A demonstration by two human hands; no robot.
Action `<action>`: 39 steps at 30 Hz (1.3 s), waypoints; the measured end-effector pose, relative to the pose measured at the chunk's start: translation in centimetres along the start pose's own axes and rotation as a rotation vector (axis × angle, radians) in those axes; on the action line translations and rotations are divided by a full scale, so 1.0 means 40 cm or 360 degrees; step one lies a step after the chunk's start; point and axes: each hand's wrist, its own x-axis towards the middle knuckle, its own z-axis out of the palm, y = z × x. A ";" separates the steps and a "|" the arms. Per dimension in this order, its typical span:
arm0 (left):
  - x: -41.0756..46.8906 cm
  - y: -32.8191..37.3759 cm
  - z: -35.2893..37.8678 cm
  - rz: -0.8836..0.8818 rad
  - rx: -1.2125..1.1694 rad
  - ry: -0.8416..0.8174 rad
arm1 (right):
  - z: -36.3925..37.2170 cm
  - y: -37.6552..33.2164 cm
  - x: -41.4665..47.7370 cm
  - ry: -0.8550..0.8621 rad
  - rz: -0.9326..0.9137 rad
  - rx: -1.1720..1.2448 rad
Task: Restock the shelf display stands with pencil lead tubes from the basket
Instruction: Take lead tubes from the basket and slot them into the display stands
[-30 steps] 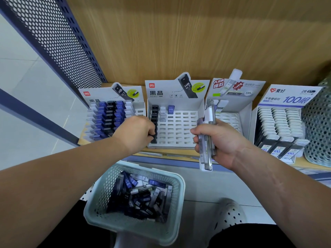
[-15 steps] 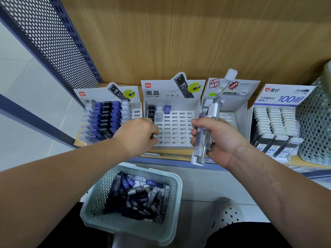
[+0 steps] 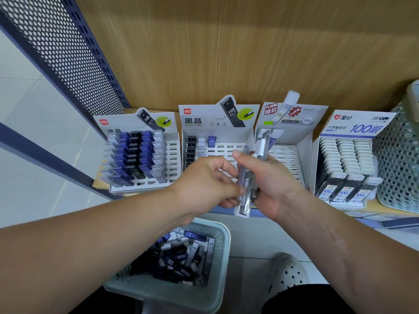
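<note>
Right hand (image 3: pixel 272 184) clamps clear tubes (image 3: pixel 246 191); left hand (image 3: pixel 204 186) pinches one at bundle's edge. Light, stiff, slick plastic, I reckon: pinch mid-body, flat sides, not cap.

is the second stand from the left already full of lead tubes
No, the second stand from the left holds only a few tubes along its left side; most slots are bare.

The lead tubes (image 3: pixel 246 189) are clear glossy plastic, the basket (image 3: pixel 223 243) matt perforated plastic, the display stands (image 3: pixel 204 123) printed cardboard.
</note>
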 end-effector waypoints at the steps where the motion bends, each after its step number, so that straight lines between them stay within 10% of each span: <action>1: 0.000 0.001 -0.003 -0.0029 -0.0047 -0.0005 | 0.002 -0.004 -0.001 -0.0031 0.0018 0.0011; 28: -0.049 0.004 -0.295 0.0122 -0.0691 0.0555 | 0.143 0.018 -0.016 -0.0002 -0.0111 -0.0186; 39: 0.033 0.044 -0.454 0.0557 0.0368 0.0921 | 0.197 0.020 0.031 -0.0052 -0.0034 -0.0252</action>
